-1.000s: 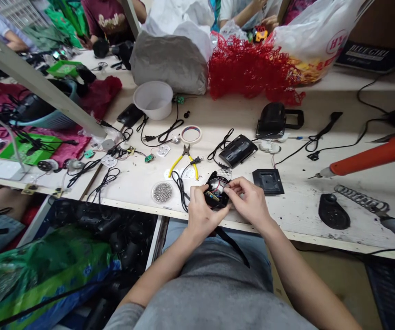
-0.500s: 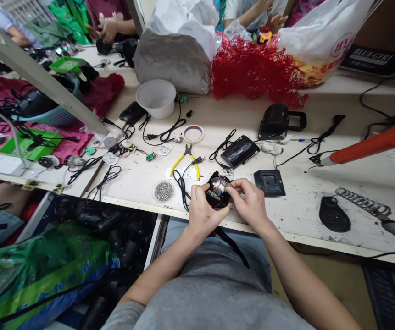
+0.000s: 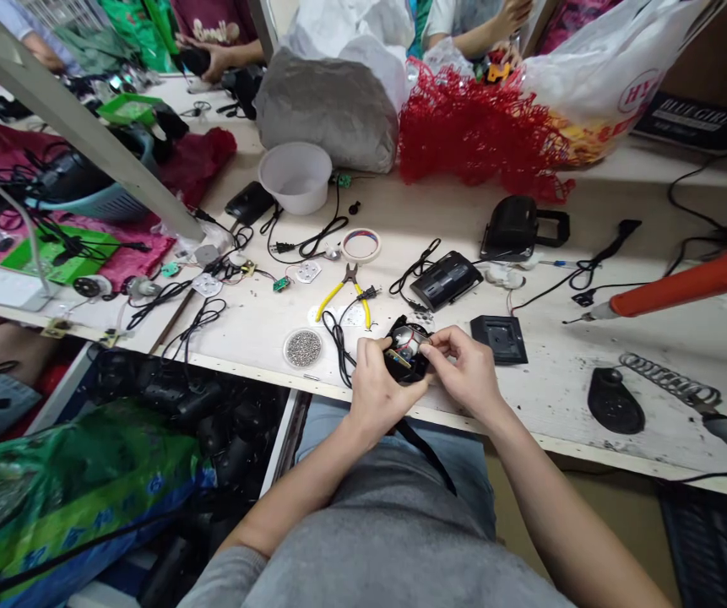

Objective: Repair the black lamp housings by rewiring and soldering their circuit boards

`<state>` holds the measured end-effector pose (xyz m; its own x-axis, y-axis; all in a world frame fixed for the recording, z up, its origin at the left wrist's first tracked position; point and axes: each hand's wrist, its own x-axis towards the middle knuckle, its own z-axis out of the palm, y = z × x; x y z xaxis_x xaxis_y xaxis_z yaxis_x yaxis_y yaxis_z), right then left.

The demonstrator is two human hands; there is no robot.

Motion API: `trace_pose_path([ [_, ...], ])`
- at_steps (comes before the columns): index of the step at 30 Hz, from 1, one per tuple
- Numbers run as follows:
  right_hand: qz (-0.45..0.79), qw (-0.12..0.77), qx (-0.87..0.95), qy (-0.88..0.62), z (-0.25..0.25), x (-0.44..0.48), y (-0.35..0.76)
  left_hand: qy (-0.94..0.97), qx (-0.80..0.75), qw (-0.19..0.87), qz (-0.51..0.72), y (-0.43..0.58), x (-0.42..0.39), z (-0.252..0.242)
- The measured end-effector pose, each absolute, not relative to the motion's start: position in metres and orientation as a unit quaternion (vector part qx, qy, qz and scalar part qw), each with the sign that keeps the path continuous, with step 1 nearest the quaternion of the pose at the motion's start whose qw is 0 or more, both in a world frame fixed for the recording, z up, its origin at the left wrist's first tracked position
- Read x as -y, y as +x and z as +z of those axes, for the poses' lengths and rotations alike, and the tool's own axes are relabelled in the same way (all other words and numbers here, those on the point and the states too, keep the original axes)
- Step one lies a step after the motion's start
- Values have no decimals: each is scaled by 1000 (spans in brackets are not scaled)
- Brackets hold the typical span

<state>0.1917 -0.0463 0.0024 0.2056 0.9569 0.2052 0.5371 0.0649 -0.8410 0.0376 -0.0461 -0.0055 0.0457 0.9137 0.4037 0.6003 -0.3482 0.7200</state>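
At the table's front edge my left hand (image 3: 381, 382) grips an opened black plastic housing (image 3: 409, 359) by its left and near sides. Inside the housing are a whitish round part, thin red wires and a small circuit board. My right hand (image 3: 468, 363) is closed at the housing's right rim, thumb and forefinger pinched at the wiring; exactly what lies between them is too small to tell. A black cord with a plug (image 3: 338, 346) lies just left of the housing. Yellow-handled cutters (image 3: 345, 295) and a dish of small screws (image 3: 303, 347) are also on that side.
Behind my hands lie a black casing (image 3: 445, 280), a square black frame (image 3: 500, 339) and a roll of tape (image 3: 361, 245). An orange-handled tool (image 3: 686, 283) hangs in from the right, above a coiled soldering-iron stand (image 3: 670, 378). A white bowl (image 3: 295, 177) stands farther back. Co-workers sit opposite.
The camera view has shifted slightly. Both hands stay at the black housing, with the right fingers still pinched at its right rim. A co-worker opposite has moved their hands.
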Motion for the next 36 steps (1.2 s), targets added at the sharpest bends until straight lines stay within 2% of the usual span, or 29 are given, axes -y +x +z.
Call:
trace_pose_path([
  [15, 310, 421, 572, -632, 4, 40, 200, 694, -558, 206, 405, 38, 46, -2],
  [25, 479, 529, 444, -543, 7, 43, 204, 685, -566, 216, 404, 37, 45, 0],
  [31, 427, 508, 491, -565, 4, 45, 204, 707, -551, 223, 383, 35, 47, 2],
  [36, 270, 440, 607, -604, 0, 51, 200, 760, -547, 247, 250, 28, 48, 3],
])
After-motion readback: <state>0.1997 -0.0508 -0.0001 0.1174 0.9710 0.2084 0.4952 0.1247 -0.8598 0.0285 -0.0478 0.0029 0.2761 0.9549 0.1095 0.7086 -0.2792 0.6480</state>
